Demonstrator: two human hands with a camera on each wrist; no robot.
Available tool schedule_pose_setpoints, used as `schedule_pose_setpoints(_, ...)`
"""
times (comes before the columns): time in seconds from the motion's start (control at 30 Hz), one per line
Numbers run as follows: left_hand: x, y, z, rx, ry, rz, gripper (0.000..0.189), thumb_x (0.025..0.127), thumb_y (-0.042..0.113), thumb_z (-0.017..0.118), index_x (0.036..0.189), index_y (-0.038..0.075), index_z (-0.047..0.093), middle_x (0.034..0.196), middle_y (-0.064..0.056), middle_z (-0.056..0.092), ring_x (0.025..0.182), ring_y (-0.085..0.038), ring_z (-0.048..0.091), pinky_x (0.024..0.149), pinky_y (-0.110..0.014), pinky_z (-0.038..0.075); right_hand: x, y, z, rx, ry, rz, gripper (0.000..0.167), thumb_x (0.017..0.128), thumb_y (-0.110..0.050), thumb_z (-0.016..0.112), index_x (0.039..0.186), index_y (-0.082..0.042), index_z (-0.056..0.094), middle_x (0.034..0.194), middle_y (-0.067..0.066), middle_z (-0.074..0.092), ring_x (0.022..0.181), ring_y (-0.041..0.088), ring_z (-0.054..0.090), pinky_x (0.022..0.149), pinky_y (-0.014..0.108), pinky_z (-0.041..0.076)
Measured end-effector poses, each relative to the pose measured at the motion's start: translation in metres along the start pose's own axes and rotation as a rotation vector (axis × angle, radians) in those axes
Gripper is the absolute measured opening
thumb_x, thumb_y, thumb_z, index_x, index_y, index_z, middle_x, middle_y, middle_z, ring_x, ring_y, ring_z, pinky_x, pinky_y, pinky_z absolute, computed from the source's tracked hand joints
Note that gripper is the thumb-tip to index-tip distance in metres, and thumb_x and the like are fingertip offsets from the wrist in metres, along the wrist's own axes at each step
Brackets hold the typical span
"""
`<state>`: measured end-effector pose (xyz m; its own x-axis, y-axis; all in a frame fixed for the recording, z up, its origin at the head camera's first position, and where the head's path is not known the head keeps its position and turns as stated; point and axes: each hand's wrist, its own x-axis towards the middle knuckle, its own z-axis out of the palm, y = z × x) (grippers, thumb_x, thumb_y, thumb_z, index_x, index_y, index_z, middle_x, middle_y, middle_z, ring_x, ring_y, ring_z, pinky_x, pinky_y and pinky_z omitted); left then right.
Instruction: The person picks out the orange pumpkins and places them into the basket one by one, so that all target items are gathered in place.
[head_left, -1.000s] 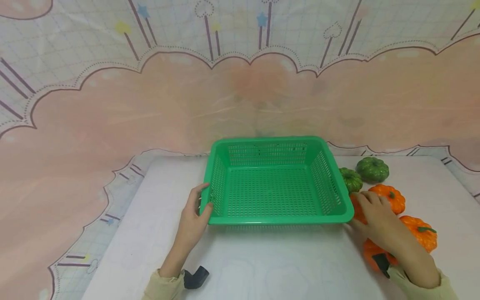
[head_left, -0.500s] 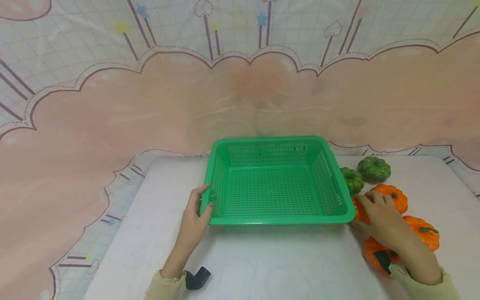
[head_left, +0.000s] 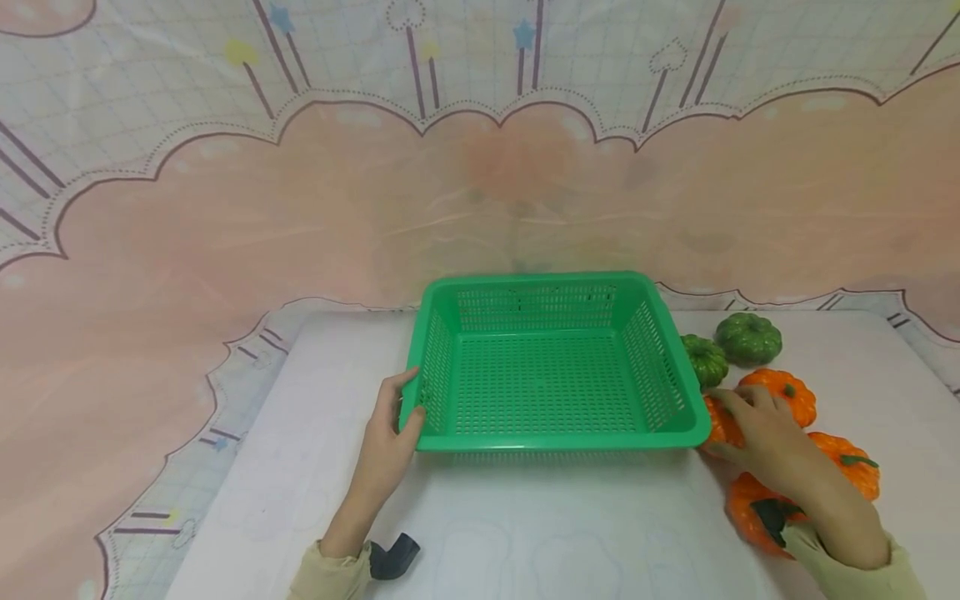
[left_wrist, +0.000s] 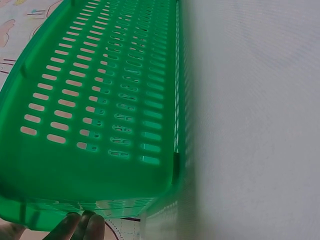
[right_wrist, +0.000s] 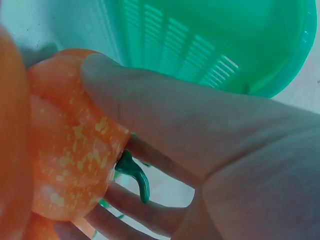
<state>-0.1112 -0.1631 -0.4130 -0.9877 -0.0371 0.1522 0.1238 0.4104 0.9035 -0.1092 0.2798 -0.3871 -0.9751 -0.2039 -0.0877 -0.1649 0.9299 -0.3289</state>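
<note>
A green plastic basket [head_left: 555, 441] with slotted walls stands on the white table, nothing inside it. My left hand [head_left: 388, 442] grips its left rim near the front corner. In the left wrist view, fingertips [left_wrist: 94, 227] show just below the basket wall [left_wrist: 90, 175]. Beside the basket's right wall, my right hand [head_left: 776, 446] holds a small orange pumpkin [head_left: 722, 423], partly hidden by the hand and rim. The right wrist view has the thumb pressed on this yellow-flecked pumpkin [right_wrist: 70, 150], with fingers curled round behind its green stem [right_wrist: 136, 175].
Two green pumpkins [head_left: 748, 339] lie at the back right, one partly behind the basket rim. More orange pumpkins [head_left: 843, 465] surround the right hand and forearm. A dark strap piece [head_left: 395, 557] shows at the left sleeve. A patterned cloth [head_left: 517, 200] hangs behind the table.
My right hand has shifted slightly to the right, and more of the orange pumpkin in it shows. The left hand and the basket stay nearly still.
</note>
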Motion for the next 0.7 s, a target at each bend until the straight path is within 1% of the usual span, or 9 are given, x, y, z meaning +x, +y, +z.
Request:
schedule_pose_setpoints(0.13,0.0010,-0.0008,0.0005,-0.001,-0.004,0.001,0.052,0.098,0.005,0.048,0.148,0.015,0.037,0.158,-0.016,0.033,0.143,-0.039,0.036,0.109,-0.054,0.041,-0.0002,0.0004,-0.0028,0.001,-0.011,0.012,0.072,0.082,-0.022,0.081,0.138,0.005,0.046,0.130,0.044,0.039,0.114,0.064,0.039,0.085,0.075,0.043)
schedule_pose_setpoints(0.37,-0.0002,-0.0019,0.0002,-0.007,-0.002,-0.005,0.053,0.098,0.006,0.048,0.149,0.015,0.037,0.159,-0.016,0.032,0.143,-0.041,0.036,0.109,-0.057,0.041,0.0000,0.0035,-0.0049,-0.012,-0.022,0.025,0.072,0.081,-0.026,0.081,0.136,0.008,0.048,0.128,0.042,0.044,0.112,0.064,0.043,0.085,0.074,0.044)
schedule_pose_setpoints(0.5,-0.0007,-0.0023,0.0000,-0.004,-0.001,-0.008,0.053,0.098,0.007,0.048,0.149,0.015,0.037,0.159,-0.016,0.032,0.143,-0.042,0.035,0.108,-0.059,0.040,-0.0007,0.0048,-0.0062,-0.017,-0.024,0.022,0.073,0.081,-0.027,0.081,0.136,0.008,0.048,0.128,0.042,0.044,0.113,0.064,0.043,0.085,0.074,0.044)
schedule_pose_setpoints(0.7,-0.0005,-0.0029,-0.0005,-0.015,-0.002,-0.002,0.052,0.098,0.007,0.047,0.149,0.015,0.037,0.158,-0.016,0.032,0.142,-0.043,0.036,0.107,-0.061,0.040,-0.0017,0.0040,-0.0101,-0.043,-0.017,0.010,0.072,0.079,-0.026,0.083,0.135,0.006,0.050,0.125,0.038,0.047,0.109,0.057,0.046,0.080,0.070,0.049)
